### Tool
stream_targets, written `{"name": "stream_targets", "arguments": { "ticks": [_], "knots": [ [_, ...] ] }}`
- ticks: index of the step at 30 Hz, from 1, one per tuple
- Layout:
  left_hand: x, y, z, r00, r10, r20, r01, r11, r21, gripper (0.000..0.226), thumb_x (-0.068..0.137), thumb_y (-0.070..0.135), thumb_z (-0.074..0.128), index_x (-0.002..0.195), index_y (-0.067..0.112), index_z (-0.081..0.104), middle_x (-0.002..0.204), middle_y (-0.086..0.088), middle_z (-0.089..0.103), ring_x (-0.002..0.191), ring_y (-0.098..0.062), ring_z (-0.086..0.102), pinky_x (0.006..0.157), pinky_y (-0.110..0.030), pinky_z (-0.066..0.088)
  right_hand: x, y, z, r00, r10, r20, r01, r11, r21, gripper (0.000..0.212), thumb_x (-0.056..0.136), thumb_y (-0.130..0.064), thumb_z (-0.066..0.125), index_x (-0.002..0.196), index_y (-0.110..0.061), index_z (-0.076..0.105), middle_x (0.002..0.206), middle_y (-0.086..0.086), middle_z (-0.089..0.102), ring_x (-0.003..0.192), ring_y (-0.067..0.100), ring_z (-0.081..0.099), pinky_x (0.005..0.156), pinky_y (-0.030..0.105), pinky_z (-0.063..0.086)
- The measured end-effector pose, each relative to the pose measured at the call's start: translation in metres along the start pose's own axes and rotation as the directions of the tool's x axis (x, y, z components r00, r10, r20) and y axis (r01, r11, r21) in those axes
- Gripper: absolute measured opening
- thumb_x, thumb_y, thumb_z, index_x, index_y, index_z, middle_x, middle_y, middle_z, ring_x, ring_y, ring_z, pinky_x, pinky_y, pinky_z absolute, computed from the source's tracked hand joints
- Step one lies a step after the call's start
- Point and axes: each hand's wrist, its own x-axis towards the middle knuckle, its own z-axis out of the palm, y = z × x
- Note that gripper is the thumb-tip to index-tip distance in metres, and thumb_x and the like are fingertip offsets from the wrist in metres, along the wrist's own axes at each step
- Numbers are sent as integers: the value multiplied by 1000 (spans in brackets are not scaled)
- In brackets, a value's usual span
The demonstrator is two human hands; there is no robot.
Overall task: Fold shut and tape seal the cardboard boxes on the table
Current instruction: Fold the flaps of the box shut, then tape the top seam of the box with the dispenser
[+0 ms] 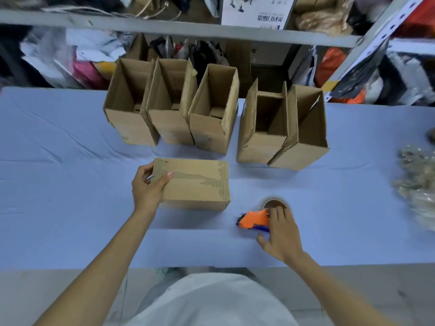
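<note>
Nearest the body, toward the middle of the counter (70,208): one shut box (195,184), lying flat with its flaps folded down. Gripped at the left end by the left hand (147,184), thumb on top and fingers curled round the far left edge. Probably light, judging by the one-handed hold. Stiff across the panels but likely to give along the flap seam, so best steadied at an end or pressed from above beside the seam during taping. Plain brown corrugated card, matt and dry, with dark ribbed patches on top where the outer paper seems torn away; rough enough not to slip. Just to the right and a little nearer: an orange plastic tape dispenser (255,220) with a blue part underneath and a brown tape roll (275,204) at its rear. Covered from behind by the right hand (281,234), fingers laid over the roll end, thumb spread apart on the near side; cannot tell whether closed into a real grip. Hard, smooth shell, probably with a cutting edge at the nose, so better taken by the body around the roll. Along the far side, five open boxes (211,128) standing upright with flaps raised, three touching on the left, two touching on the right, edges frayed. Beneath everything, a pale blue cloth (353,196), soft and faintly creased.
</note>
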Motion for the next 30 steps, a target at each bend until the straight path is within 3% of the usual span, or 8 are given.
{"name": "stream_targets", "arguments": {
  "ticks": [4,7,11,15,19,22,25,30],
  "knots": [
    [2,-3,-3,1000,10,17,-10,1000,8,35,77,20,81,105,28,60,109,13,64,107,-9,58,89,-26,48,-3,-3,12,995,80,59,-77,996,-51,60,37,-15,92,87,-3,63,76,9,61,64,29,60,55,32,51],
    [4,-3,-4,999,12,35,-13,1000,17,37,77,21,81,107,27,61,110,13,64,108,-10,58,93,-30,49,1,-5,12,992,108,59,-108,994,-11,59,28,-10,95,78,-4,64,66,8,63,55,30,61,50,30,50],
    [7,-4,-7,998,12,59,-13,1000,21,36,76,22,82,105,28,60,109,13,63,104,-8,59,95,-34,50,9,-10,5,977,173,123,-184,979,83,50,49,-4,86,93,-1,62,82,15,68,73,39,64,56,35,47],
    [7,-6,-9,998,9,67,-10,1000,19,38,76,22,82,107,24,61,109,11,64,105,-12,59,94,-36,50,34,-18,-16,957,262,121,-285,925,250,59,69,-15,80,119,-6,49,107,6,63,93,31,60,70,35,46],
    [8,-3,-8,998,4,68,-6,1000,28,36,76,22,82,105,23,61,108,10,64,105,-14,59,92,-35,51,51,-25,-59,889,387,247,-458,724,516,49,62,-32,75,103,-15,54,91,-5,63,81,20,59,61,24,39],
    [8,0,-9,997,13,70,-15,1000,25,32,76,19,81,99,26,60,101,13,63,101,-15,60,87,-30,50,57,-29,-84,892,363,268,-446,618,647,40,63,-35,66,96,-14,60,83,-2,66,75,21,63,60,22,43],
    [10,1,-10,997,11,76,-13,999,32,32,76,19,82,99,26,60,98,14,62,99,-16,61,85,-29,50,66,-39,-108,907,295,300,-416,526,742,47,63,-37,73,102,-15,61,91,1,69,85,23,67,65,24,52],
    [14,1,-10,996,3,88,-6,999,33,31,75,19,83,93,29,60,98,13,64,99,-18,64,88,-35,53,86,-75,-144,951,107,290,-282,683,674,72,49,-31,92,110,-23,55,101,-9,65,94,14,63,67,20,52]
  ]
}}
